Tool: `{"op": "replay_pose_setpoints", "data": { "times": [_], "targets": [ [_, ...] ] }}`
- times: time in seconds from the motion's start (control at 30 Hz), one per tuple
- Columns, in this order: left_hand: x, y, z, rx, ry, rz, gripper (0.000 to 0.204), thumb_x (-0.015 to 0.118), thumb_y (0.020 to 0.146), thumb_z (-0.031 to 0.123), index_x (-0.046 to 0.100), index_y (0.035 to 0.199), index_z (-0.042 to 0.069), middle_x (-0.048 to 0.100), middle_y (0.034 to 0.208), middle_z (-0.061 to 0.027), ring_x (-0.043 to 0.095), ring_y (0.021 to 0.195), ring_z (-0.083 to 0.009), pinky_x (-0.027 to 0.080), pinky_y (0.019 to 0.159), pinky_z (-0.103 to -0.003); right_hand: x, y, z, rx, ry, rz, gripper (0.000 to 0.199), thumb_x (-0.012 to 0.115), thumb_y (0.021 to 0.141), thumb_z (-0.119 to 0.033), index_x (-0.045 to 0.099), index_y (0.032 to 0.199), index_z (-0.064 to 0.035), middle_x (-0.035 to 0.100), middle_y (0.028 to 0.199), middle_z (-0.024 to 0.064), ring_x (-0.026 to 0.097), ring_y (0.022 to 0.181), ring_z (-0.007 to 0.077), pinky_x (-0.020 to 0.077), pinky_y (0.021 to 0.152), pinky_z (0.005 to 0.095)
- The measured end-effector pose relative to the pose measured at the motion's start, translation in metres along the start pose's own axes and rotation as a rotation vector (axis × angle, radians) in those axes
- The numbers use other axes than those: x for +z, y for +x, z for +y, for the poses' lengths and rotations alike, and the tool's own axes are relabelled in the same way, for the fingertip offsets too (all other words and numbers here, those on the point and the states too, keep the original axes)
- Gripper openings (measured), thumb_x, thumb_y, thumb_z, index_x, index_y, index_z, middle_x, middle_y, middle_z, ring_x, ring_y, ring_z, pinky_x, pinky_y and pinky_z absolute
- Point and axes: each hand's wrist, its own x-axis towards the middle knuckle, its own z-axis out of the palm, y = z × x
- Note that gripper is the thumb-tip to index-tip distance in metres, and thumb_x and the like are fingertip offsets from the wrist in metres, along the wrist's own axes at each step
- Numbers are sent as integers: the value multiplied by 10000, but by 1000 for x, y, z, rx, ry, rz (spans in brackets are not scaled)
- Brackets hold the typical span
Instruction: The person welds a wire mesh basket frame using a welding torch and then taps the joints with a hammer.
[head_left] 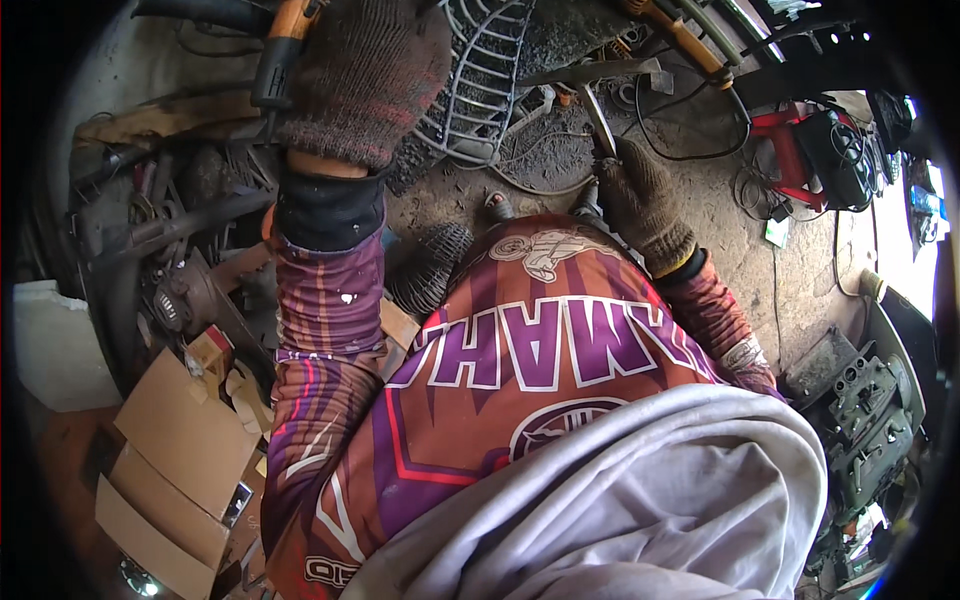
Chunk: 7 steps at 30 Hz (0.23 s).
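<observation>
My left hand (375,80), in a dark brown knitted glove, is raised at the upper left. Its fingers are hidden, so its grip does not show. Against its left side is an orange and black tool (285,55) with a black end. A curved wire grille (482,85) of metal bars lies just right of that hand, partly behind it. My right hand (645,205), in a similar brown glove, is closed near my right knee. Out of its far end juts a thin flat metal bar (598,122), pointing up and slightly left.
Dark debris (560,150) covers the floor beyond my feet. An orange-handled tool (700,50) with a black cable is at the upper right, near a red stool (785,150). Metal scrap (170,220) crowds the left above a cardboard box (180,430). A greasy machine (865,400) stands right.
</observation>
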Motion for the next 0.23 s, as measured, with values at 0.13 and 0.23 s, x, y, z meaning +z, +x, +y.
{"op": "replay_pose_setpoints", "data": {
  "times": [0.13, 0.23],
  "targets": [
    [13, -12, -11, 256, 137, 251, 364, 631, 877, 226, 532, 1114, -31, 597, 1021, -233, 600, 956, -365, 513, 792, -426, 5, -11, -28, -290, -288, 117, 265, 561, 931, -172, 582, 1149, -23, 608, 701, 118, 624, 606, 254, 482, 559, 372],
    [9, -14, -5, 250, 92, 261, 383, 644, 870, 233, 534, 1134, -21, 599, 1026, -229, 603, 950, -370, 515, 798, -426, 17, -12, -37, -339, -377, 199, 263, 553, 928, -160, 580, 1145, -12, 625, 734, 145, 639, 641, 284, 485, 580, 384]
  ]
}}
